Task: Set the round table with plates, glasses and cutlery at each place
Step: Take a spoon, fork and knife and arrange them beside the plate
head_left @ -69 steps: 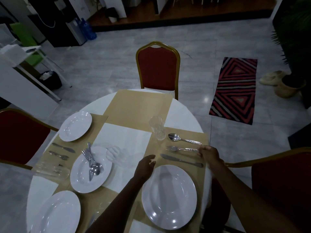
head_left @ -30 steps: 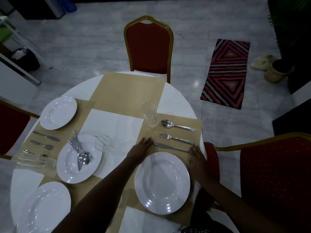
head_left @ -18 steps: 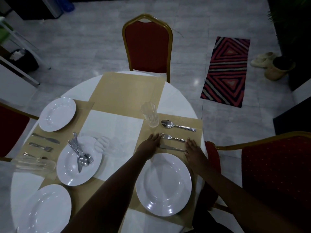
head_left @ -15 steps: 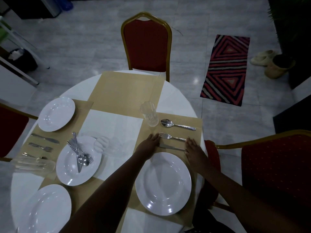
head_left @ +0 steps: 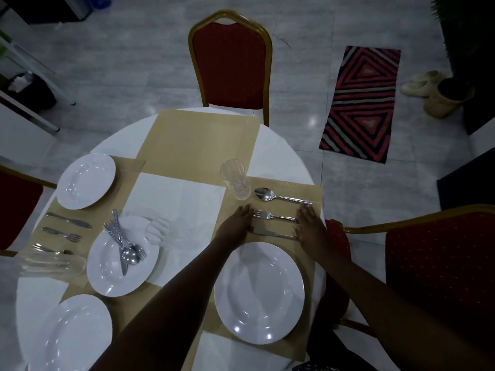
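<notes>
On the round table (head_left: 278,159), I see my left hand (head_left: 235,223) and right hand (head_left: 308,226) lying flat and empty-fingered, bracketing the knife (head_left: 270,232) at twelve o'clock of the plate (head_left: 258,293).

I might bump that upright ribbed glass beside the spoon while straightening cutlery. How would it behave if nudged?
The glass looks tall and narrow-based, so a knock near its rim would probably tip it. It stands on a woven placemat, which may grip the base rather than let it slide. Clear and thin-looking, so likely breakable.
</notes>
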Available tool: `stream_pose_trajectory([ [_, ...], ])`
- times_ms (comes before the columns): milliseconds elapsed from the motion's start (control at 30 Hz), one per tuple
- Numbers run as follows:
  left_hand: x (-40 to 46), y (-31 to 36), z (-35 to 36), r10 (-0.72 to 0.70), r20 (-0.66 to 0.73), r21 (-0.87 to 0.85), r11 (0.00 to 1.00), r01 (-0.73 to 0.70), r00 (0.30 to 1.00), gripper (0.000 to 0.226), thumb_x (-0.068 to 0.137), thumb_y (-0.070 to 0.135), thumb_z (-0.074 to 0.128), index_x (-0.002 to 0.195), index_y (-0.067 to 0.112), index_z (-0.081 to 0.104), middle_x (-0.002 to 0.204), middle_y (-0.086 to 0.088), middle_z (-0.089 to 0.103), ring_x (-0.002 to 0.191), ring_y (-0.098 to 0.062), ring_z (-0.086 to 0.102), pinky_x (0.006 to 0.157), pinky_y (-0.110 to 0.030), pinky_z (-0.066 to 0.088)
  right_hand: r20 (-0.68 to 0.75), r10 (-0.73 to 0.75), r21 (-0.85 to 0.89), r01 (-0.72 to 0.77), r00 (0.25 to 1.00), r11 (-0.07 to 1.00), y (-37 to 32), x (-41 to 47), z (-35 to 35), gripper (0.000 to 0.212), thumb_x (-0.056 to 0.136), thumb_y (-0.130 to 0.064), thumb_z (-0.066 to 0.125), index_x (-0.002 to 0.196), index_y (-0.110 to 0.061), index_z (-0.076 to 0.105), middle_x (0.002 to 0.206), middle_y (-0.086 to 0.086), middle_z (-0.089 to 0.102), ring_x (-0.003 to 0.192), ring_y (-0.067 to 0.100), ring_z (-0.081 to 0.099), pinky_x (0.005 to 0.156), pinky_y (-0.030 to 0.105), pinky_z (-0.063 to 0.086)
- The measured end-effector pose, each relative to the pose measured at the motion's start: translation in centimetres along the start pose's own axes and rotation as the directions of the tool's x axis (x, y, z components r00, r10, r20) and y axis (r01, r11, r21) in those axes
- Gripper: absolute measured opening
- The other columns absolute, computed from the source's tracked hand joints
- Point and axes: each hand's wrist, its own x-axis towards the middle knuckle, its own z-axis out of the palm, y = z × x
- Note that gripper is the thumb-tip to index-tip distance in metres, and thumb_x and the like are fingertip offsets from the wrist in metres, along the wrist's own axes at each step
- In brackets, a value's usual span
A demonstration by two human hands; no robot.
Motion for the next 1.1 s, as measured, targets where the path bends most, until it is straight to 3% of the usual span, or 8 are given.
stream_pose_trajectory([
  [33, 0.3, 0.3, -0.3, -0.002, 0.002, -0.005, 1.0, 0.002, 1.0, 0.059, 0.095, 0.003, 0.04, 0.151, 0.009, 0.02, 0.16, -0.01, 0.013, 0.148, -0.027, 0.014, 0.115, -0.04, 0.026, -0.013, 0.032, 0.091, -0.03, 0.999, 0.995, -0.1, 0.7, -0.3, 0.047, 0.1, -0.024, 0.026, 0.129, 0.005, 0.05, 0.139, 0.024, 0.047, 0.131, 0.039, 0.042, 0.112, 0.046, 0.029],
  [100, 1.1, 1.0, -0.7, -0.017, 0.012, -0.037, 0.999, 0.017, 1.0, 0.063, 0.094, 0.006, 0.046, 0.151, 0.01, 0.019, 0.16, -0.009, 0.012, 0.148, -0.026, 0.015, 0.114, -0.041, 0.028, -0.007, 0.025, 0.179, -0.023, 1.0, 0.984, -0.3, 1.9, -0.5, 0.052, 0.095, -0.024, 0.046, 0.141, -0.002, 0.035, 0.152, 0.017, 0.03, 0.14, 0.036, 0.027, 0.113, 0.047, 0.026],
  [233, 2.5, 1.9, -1.1, 0.019, 0.033, 0.043, 0.999, -0.02, 0.999, 0.086, 0.084, 0.016, 0.068, 0.151, 0.011, 0.015, 0.161, -0.009, 0.011, 0.147, -0.027, 0.017, 0.109, -0.042, 0.037, 0.061, -0.021, 0.12, 0.013, 0.998, 0.993, -0.3, 3.6, 0.0, 0.063, 0.095, -0.037, 0.044, 0.148, -0.011, 0.021, 0.159, 0.006, 0.013, 0.146, 0.031, 0.012, 0.116, 0.046, 0.015],
  [433, 3.9, 1.8, -0.8, 0.065, 0.072, 0.192, 0.978, -0.078, 0.995, 0.098, 0.075, 0.022, 0.077, 0.15, 0.008, 0.016, 0.16, -0.01, 0.009, 0.148, -0.028, 0.012, 0.108, -0.044, 0.041, 0.089, -0.061, 0.097, 0.052, 0.994, 0.994, 0.8, 4.0, 0.4, 0.063, 0.096, -0.038, 0.043, 0.149, -0.011, 0.02, 0.159, 0.005, 0.012, 0.146, 0.03, 0.01, 0.116, 0.047, 0.013],
  [567, 4.0, 1.9, -0.7, 0.091, 0.099, 0.134, 0.986, -0.104, 0.991, 0.101, 0.073, 0.025, 0.079, 0.151, 0.008, 0.016, 0.161, -0.01, 0.008, 0.148, -0.025, 0.01, 0.111, -0.039, 0.036, 0.078, -0.059, 0.101, 0.051, 0.995, 0.994, 1.1, 3.8, 0.2, 0.062, 0.095, -0.037, 0.047, 0.147, -0.01, 0.026, 0.158, 0.006, 0.019, 0.145, 0.032, 0.016, 0.115, 0.049, 0.02],
  [1000, 3.4, 1.9, -0.7, 0.128, 0.108, 0.089, 0.986, -0.138, 0.986, 0.09, 0.079, 0.019, 0.074, 0.15, 0.009, 0.019, 0.161, -0.009, 0.009, 0.149, -0.024, 0.01, 0.113, -0.039, 0.032, 0.088, -0.056, 0.08, 0.048, 0.995, 0.996, 1.1, 3.3, 0.1, 0.062, 0.096, -0.037, 0.044, 0.147, -0.009, 0.023, 0.158, 0.008, 0.016, 0.146, 0.032, 0.013, 0.117, 0.045, 0.016],
  [1100, 2.7, 1.6, -0.9, 0.095, 0.08, 0.025, 0.995, -0.097, 0.992, 0.083, 0.081, 0.014, 0.07, 0.15, 0.014, 0.023, 0.161, -0.004, 0.013, 0.148, -0.025, 0.014, 0.112, -0.041, 0.036, 0.041, -0.043, 0.112, 0.038, 0.998, 0.993, 0.7, 2.1, -0.1, 0.059, 0.094, -0.039, 0.033, 0.143, -0.006, 0.033, 0.154, 0.012, 0.028, 0.142, 0.034, 0.026, 0.113, 0.049, 0.028],
])
